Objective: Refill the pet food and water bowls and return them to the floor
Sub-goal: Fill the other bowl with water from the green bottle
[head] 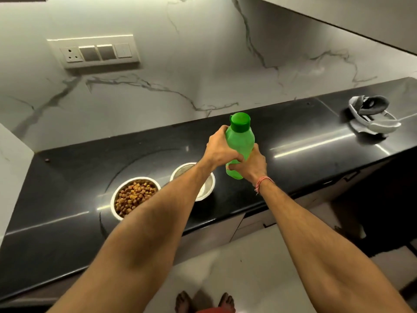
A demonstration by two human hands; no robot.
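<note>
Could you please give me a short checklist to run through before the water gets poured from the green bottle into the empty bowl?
1. Bottle held securely: ok. The left hand and the right hand both grip the green bottle.
2. Cap off: not ok. The green cap is on the bottle.
3. Water in the bottle: cannot tell.
4. Water bowl ready on the black counter: ok, though the left forearm hides part of it.
5. Food bowl filled: ok, it holds kibble.
6. Bottle mouth over the water bowl: not ok, the bottle is upright, to its right.
</note>
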